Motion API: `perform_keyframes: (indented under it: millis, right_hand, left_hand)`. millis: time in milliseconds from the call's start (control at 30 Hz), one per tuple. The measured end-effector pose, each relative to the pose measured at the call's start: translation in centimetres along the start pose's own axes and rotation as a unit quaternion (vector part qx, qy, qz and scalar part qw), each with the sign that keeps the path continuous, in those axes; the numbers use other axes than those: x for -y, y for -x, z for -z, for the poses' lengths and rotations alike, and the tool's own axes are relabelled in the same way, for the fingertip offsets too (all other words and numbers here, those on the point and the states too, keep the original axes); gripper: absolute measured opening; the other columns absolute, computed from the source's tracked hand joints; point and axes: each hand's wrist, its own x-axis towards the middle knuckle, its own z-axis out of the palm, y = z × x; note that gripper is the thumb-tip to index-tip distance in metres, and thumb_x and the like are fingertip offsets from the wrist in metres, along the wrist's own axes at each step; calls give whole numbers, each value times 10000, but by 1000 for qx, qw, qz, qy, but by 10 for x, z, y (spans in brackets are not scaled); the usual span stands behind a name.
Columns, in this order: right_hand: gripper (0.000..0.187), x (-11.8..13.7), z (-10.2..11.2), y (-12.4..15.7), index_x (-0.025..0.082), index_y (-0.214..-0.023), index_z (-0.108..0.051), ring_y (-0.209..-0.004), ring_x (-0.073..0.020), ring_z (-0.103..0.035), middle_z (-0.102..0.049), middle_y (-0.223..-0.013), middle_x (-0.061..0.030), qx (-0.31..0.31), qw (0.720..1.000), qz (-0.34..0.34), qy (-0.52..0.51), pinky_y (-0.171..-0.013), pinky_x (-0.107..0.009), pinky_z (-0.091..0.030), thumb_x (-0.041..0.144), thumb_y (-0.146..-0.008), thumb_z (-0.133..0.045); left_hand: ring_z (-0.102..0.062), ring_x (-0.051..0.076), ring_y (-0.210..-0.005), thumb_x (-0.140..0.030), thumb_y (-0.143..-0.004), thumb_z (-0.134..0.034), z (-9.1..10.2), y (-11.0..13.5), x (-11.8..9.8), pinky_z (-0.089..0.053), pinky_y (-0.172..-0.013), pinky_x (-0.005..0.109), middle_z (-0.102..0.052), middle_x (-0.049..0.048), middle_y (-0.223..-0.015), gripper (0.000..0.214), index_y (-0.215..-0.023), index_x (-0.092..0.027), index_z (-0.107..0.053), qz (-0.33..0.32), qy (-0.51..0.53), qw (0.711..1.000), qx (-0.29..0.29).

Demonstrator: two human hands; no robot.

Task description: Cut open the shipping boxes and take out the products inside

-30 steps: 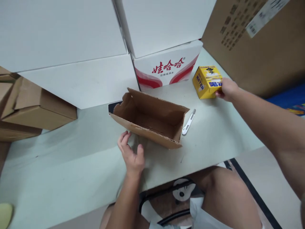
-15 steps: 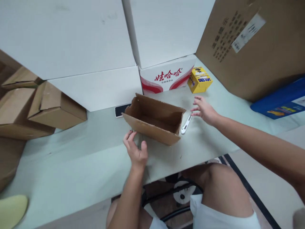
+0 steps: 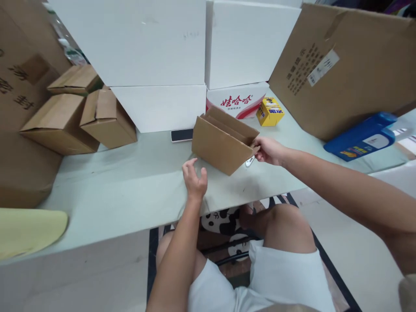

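Note:
An open-topped brown cardboard box (image 3: 221, 147) is tilted on the pale green table cover, its near wall facing me. My right hand (image 3: 268, 151) pinches the box's right end near the rim. My left hand (image 3: 195, 177) stays just in front of the box's left side, fingers apart and holding nothing. Partly covered by the box and my right hand is a white utility knife (image 3: 250, 161). Behind the left end lies a dark-faced phone (image 3: 182, 135), its right part hidden by the box.
A small yellow box (image 3: 269, 112) and a white-red carton (image 3: 236, 101) stand behind. On the right a blue bottle (image 3: 360, 136) leans by a large cardboard sheet (image 3: 344, 65). Several small brown boxes (image 3: 108, 112) are at left. A yellow rounded piece (image 3: 32, 232) lies front left.
My right hand has moved in and taken hold of the box's right end. The box has tipped so its near wall shows more. The view has shifted.

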Motion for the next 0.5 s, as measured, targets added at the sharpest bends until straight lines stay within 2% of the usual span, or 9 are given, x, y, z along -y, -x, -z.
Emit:
perform_keyframes:
  millis: [67,133,167,200,267,333,400,467,500]
  right_hand:
    - [150,-1,11,7,206,-753,-443,-403,-84,-387,-463,-500,16,-39,998,-3,-47,-392,-180,-284,127,-694,-556]
    - [142,-2,27,16,203,-755,-457,-407,-78,-367,-440,-498,28,-75,993,5,-94,-394,-172,-279,108,-710,-552]
    - [130,-4,38,21,204,-750,-457,-408,-76,-357,-425,-495,31,-97,988,10,-115,-394,-171,-278,108,-741,-545]
    - [132,-5,50,24,206,-739,-448,-410,-75,-351,-409,-493,33,-122,983,16,-135,-394,-171,-281,114,-784,-531]
    - [195,-9,77,29,211,-710,-413,-417,-74,-337,-384,-496,31,-177,970,23,-168,-392,-176,-279,137,-877,-480]
    - [252,-13,104,30,199,-713,-430,-444,-73,-350,-406,-533,22,-232,953,24,-191,-401,-179,-289,159,-962,-422]
    - [257,-17,126,26,143,-843,-572,-557,-77,-490,-560,-694,-12,-275,939,20,-207,-492,-182,-422,244,-1044,-446]
    - [272,-19,141,17,128,-1133,-657,-844,-125,-658,-685,-1031,-68,-301,928,21,-220,-736,-273,-591,369,-1046,-566]
    - [352,-20,145,11,148,-1254,-647,-1002,-164,-681,-680,-1193,-89,-310,924,23,-224,-867,-349,-614,413,-1023,-619]
  left_hand:
    - [-620,278,-1172,-347,-882,-510,2,-4,-4,-501,-1040,433,-637,150,-1189,364,-1203,-185,-571,51,-6,997,55]
    - [-649,228,-919,-337,-890,-496,0,-6,-8,-518,-844,349,-668,86,-959,230,-1030,-195,-610,79,-15,988,131]
    - [-611,199,-784,-325,-881,-505,-2,-6,-10,-480,-748,313,-641,47,-823,163,-902,-201,-608,84,-21,982,169]
    - [-544,172,-681,-306,-865,-519,-5,-6,-12,-420,-679,289,-584,13,-707,144,-774,-207,-572,88,-30,974,205]
    - [-388,135,-585,-263,-833,-536,-10,-6,-16,-287,-620,281,-419,-31,-571,266,-593,-218,-430,93,-54,960,258]
    - [-255,117,-563,-255,-830,-529,-14,-6,-20,-197,-614,301,-247,-48,-552,384,-532,-229,-288,100,-77,948,292]
    - [-183,109,-561,-288,-848,-508,-18,-7,-25,-157,-614,317,-154,-44,-589,448,-531,-239,-196,108,-92,937,319]
    - [-165,108,-563,-327,-862,-482,-21,-8,-29,-147,-615,325,-137,-35,-612,461,-542,-241,-161,112,-101,929,337]
    - [-165,110,-565,-339,-863,-469,-22,-8,-31,-147,-615,328,-138,-32,-615,456,-547,-240,-156,112,-105,927,342]
